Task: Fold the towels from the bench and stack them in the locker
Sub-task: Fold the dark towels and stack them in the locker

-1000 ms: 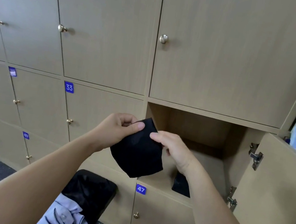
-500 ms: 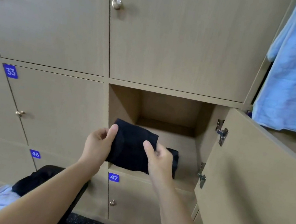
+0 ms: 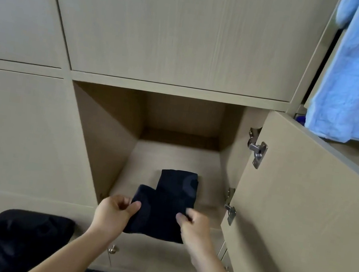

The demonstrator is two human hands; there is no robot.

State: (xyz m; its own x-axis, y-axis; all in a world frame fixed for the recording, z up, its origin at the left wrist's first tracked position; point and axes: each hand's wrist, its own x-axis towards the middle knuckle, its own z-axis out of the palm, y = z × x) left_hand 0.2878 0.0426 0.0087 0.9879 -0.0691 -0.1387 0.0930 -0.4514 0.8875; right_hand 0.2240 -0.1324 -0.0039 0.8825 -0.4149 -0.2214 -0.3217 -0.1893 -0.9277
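Head view: the folded black towel [image 3: 158,216] has come down from mid-air to the front edge of the locker [image 3: 171,155], overlapping the stored towel [image 3: 178,183] inside. Left grip [image 3: 113,215] and right grip [image 3: 194,230] both pinch its near sides, so it likely needs only sliding in and letting go.

The held towel [image 3: 156,218] hides the near end of the stacked towel [image 3: 178,182]

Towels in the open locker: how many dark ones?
2: the back towel lies on the locker floor; the front towel overlaps it, pinched by left hand and right hand. More may hide underneath.
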